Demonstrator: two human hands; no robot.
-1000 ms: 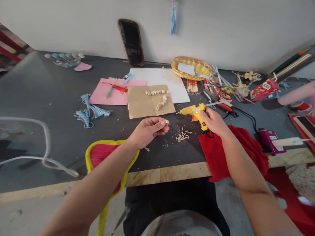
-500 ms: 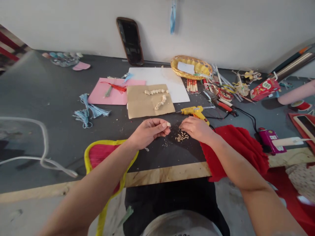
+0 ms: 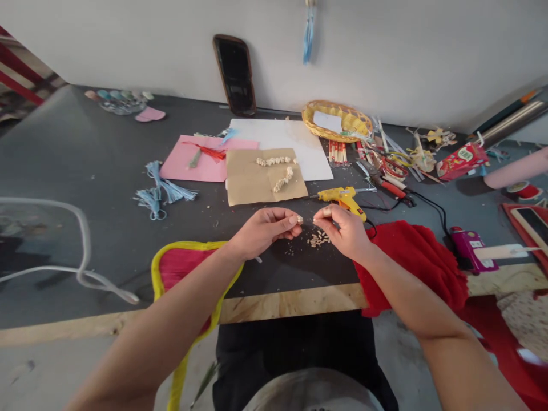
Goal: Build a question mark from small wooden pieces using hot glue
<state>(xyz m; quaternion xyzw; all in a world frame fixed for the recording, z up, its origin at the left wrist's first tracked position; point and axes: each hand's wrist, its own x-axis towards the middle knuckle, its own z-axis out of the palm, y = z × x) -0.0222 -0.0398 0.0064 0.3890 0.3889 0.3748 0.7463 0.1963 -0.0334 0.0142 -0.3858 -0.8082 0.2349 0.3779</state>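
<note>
My left hand (image 3: 274, 230) pinches a small cream-coloured piece (image 3: 299, 219) between thumb and forefinger, above the dark tabletop. Just to its right, my right hand (image 3: 340, 228) is closed in a pinch; what sits between its fingertips is too small to make out. Under the right hand lies a loose pile of short wooden stick pieces (image 3: 318, 238). Behind both hands, rows of small cream clusters (image 3: 274, 161) rest on a sheet of brown paper (image 3: 248, 182). A yellow glue gun (image 3: 342, 197) lies on its side just beyond the right hand.
Blue tassels (image 3: 165, 191) and pink paper (image 3: 171, 160) lie at the left. A wicker basket (image 3: 312, 128), pliers (image 3: 391, 187) and a red drink carton (image 3: 462, 161) stand or lie at the back right. Red cloth (image 3: 406, 262) covers the front right edge; a white cable (image 3: 81, 240) curls at left.
My right hand has lifted from the pile of stick pieces, its fingertips now pinched close to the piece in my left hand. The view has shifted slightly.
</note>
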